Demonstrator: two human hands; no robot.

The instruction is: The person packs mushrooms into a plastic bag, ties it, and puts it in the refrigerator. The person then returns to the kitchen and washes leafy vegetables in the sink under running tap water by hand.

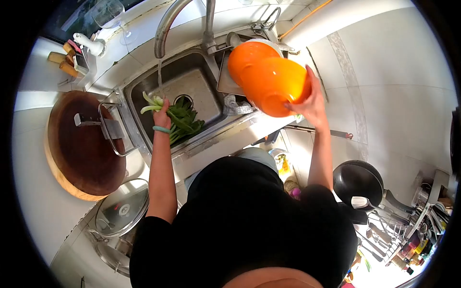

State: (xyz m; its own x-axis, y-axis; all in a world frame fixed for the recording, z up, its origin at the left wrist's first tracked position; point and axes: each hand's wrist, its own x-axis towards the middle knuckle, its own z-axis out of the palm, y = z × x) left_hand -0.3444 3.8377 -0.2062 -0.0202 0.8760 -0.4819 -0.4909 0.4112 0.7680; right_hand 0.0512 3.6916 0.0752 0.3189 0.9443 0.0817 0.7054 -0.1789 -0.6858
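Note:
My left hand [162, 116] is closed around a bunch of leafy greens [182, 117] inside the sink [133, 98]. Pale stalk ends stick out on the left of the fist, and dark leaves hang to the right. Water [160, 74] runs from the faucet [165, 29] just above the stalks. At the sink's right end, my right hand [311, 105] grips the rim of an orange bowl [276, 86], which is tilted. Right behind it is another rounded orange piece [249, 55]; whether the two touch I cannot tell.
Left of the sink lies a round wooden chopping board [81, 149] with a cleaver [113, 129] by a metal rack. A lidded pot [124, 209] stands nearer. On the right are a black wok [357, 185] and a utensil rack [398, 235]. A wine glass [108, 14] stands on the ledge.

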